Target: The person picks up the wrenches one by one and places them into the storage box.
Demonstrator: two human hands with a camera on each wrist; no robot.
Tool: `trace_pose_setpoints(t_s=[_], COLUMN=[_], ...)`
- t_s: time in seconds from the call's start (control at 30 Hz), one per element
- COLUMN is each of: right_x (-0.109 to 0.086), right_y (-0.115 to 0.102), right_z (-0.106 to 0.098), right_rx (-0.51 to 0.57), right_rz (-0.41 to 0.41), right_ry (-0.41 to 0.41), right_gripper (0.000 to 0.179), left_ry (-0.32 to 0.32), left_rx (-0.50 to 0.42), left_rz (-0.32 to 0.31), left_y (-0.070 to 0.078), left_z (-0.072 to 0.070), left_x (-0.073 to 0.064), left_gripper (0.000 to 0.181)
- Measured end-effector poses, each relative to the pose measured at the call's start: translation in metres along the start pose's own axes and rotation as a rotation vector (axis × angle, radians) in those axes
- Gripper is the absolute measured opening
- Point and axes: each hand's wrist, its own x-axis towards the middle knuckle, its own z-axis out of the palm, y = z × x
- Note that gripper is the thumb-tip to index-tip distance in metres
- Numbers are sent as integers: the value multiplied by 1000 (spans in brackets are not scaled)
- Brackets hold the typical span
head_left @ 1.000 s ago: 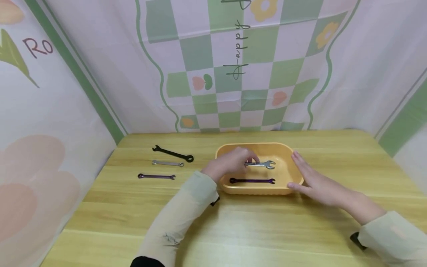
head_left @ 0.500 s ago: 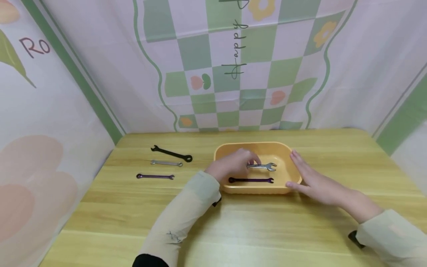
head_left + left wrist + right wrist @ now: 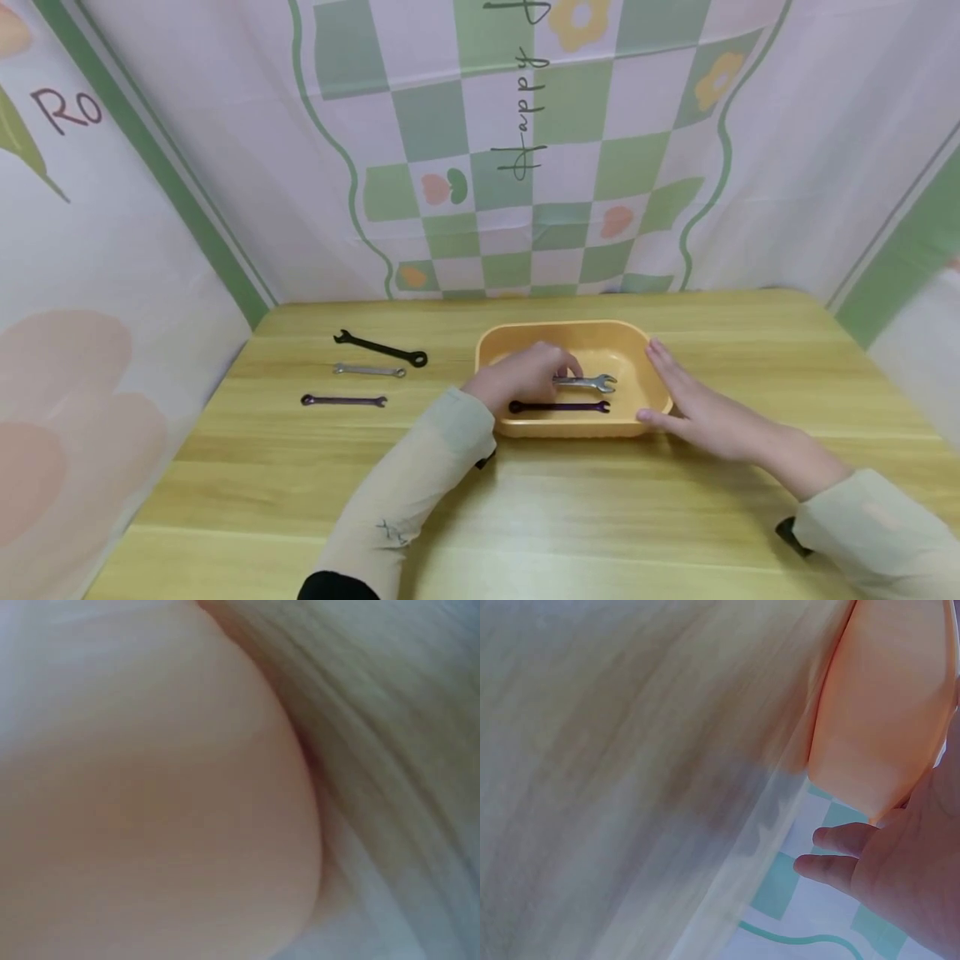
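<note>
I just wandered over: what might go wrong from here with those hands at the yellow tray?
Two small risks, I'd guess. The left hand holds a silver wrench close to the dark purple wrench in the tray, so the two might knock together. That arm also reaches over the tray's left end and could bump it, though the right hand, set against the other end, may keep it from sliding.
</note>
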Motion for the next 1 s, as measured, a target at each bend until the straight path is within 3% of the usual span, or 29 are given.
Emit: trace_pose_setpoints(t_s=[0.63, 1.0], right_x=[1, 2], right_y=[0, 2], right_z=[-2, -1], right_rx=[-63, -42], right_rz=[-21, -10], right_ry=[-11, -20], right_gripper=[98, 99], left_ry=[-37, -35], left_rx=[49, 87], left_rz=[6, 15], left_y=[-1, 2], left_z=[6, 7], left_x=[0, -3], left_gripper=[42, 41])
